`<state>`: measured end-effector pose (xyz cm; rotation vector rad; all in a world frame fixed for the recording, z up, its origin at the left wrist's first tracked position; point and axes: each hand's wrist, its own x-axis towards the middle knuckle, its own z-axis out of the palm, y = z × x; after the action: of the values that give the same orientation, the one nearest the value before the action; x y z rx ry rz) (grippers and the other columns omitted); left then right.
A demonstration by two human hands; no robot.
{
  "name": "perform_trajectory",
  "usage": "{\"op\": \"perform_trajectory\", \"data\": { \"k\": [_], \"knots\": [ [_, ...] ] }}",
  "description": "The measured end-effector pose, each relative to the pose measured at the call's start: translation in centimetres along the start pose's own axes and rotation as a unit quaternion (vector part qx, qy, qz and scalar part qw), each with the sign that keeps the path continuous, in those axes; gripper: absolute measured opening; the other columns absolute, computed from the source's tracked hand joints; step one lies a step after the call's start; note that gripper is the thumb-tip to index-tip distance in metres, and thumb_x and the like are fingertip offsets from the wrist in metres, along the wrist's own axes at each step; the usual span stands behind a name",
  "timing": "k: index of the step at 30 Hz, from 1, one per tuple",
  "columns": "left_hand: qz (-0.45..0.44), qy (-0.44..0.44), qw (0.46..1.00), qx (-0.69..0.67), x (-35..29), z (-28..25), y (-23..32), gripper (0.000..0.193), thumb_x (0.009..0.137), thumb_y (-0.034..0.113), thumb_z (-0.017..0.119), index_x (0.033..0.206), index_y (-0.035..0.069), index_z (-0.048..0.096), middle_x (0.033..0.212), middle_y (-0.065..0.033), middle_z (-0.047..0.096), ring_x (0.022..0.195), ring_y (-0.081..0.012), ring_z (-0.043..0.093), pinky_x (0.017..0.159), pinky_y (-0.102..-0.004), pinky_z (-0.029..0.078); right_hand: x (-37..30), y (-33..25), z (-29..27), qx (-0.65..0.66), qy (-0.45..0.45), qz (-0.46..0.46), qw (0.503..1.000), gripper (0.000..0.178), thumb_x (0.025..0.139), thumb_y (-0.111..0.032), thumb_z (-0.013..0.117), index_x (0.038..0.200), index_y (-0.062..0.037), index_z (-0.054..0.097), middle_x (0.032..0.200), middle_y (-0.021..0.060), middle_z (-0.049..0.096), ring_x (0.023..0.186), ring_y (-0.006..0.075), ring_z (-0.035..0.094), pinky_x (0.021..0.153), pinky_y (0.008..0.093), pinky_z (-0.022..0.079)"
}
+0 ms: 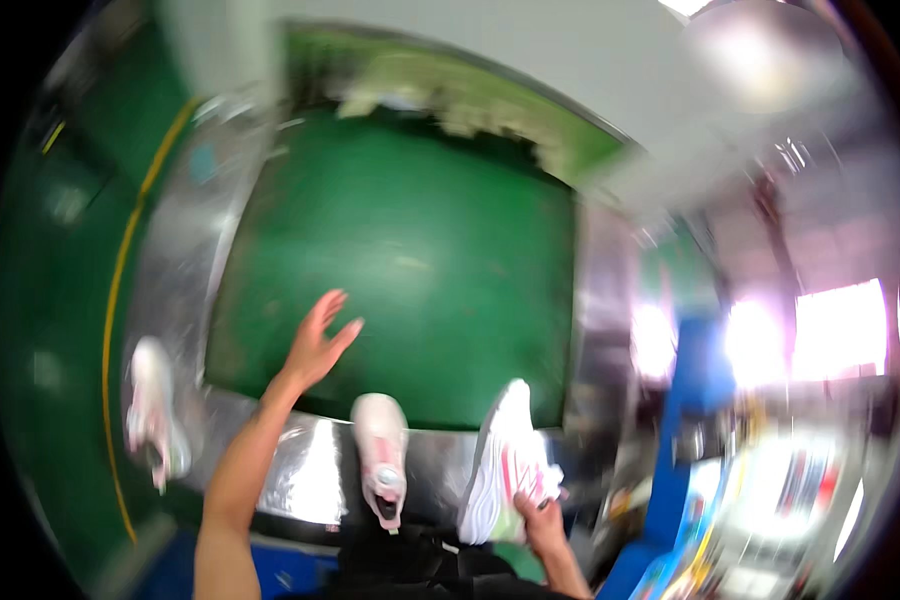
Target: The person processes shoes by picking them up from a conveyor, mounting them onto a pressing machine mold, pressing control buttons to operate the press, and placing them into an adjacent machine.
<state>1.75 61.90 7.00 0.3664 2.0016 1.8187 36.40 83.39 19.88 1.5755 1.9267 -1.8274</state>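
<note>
My right hand (542,522) is closed on a white sneaker (492,478) with pink stripes, held tilted with its toe pointing away and its sole to the left. My left hand (320,345) is stretched out over the green surface (400,250), fingers apart, holding nothing. Between my arms, a pale pink sneaker (380,432) sits toe-away on the shiny metal edge (305,470). Another white and pink sneaker (154,405) is on the metal ledge at the far left. The picture is partly blurred by motion.
A white housing (490,60) spans the far end of the green surface, with a ragged pale strip (450,100) hanging under it. Metal side rails (190,230) frame the surface. A blue upright (685,430) and blurred equipment stand at the right. A yellow line (120,270) runs along the green floor at left.
</note>
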Motion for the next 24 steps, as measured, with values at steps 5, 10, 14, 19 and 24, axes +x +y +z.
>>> {"op": "perform_trajectory", "data": {
  "k": [5,10,14,19,24],
  "knots": [
    [-0.031,-0.179,0.93,-0.319,-10.3,13.3,7.8,0.11,0.072,0.036,0.075,0.15,0.007,0.004,0.154,-0.0203,0.013,0.143,-0.0324,0.014,0.115,-0.0449,0.015,-3.1,-4.4,-3.4,-0.044,0.028,-0.278,0.959,0.043,0.078,-0.028,0.074,0.109,-0.0001,0.063,0.101,0.0092,0.067,0.09,0.0181,0.061,0.085,0.0346,0.047],
    [0.064,-0.454,0.838,-0.296,-17.3,23.6,17.6,0.096,0.076,0.043,0.061,0.148,0.001,0.015,0.144,-0.0238,0.032,0.131,-0.0345,0.036,0.11,-0.0449,0.03,-7.6,-1.6,-2.9,-0.02,-0.006,-0.476,0.879,0.066,0.078,-0.029,0.074,0.13,-0.0004,0.045,0.129,0.018,0.044,0.119,0.0271,0.047,0.103,0.033,0.037],
    [0.187,-0.574,0.734,-0.313,-25.3,29.0,22.0,0.078,0.086,0.043,0.039,0.146,-0.004,0.021,0.142,-0.0246,0.036,0.127,-0.0367,0.041,0.11,-0.0449,0.031,-12.3,2.4,-10.4,0.171,-0.014,-0.466,0.868,0.065,0.082,-0.023,0.071,0.134,0.0004,0.039,0.133,0.0155,0.04,0.123,0.0237,0.043,0.106,0.0329,0.033],
    [-0.054,-0.522,0.831,-0.187,-32.1,35.3,13.7,0.08,0.081,0.028,0.061,0.144,-0.003,0.021,0.133,-0.0212,0.044,0.121,-0.0321,0.048,0.103,-0.0426,0.039,-18.5,14.4,-18.4,0.325,0.056,-0.308,0.893,0.051,0.086,-0.027,0.068,0.128,-0.0016,0.052,0.126,0.0074,0.054,0.117,0.0177,0.048,0.103,0.0316,0.035],
    [-0.143,-0.564,0.792,-0.185,-45.2,46.5,15.1,0.057,0.092,0.003,0.051,0.142,-0.002,0.025,0.145,-0.0187,0.034,0.133,-0.03,0.038,0.109,-0.0402,0.032,-27.4,27.5,-26.5,0.475,0.284,-0.209,0.806,0.06,0.086,-0.017,0.067,0.137,-0.0012,0.041,0.131,0.0074,0.048,0.122,0.0165,0.042,0.106,0.0332,0.031]
  ]
}}
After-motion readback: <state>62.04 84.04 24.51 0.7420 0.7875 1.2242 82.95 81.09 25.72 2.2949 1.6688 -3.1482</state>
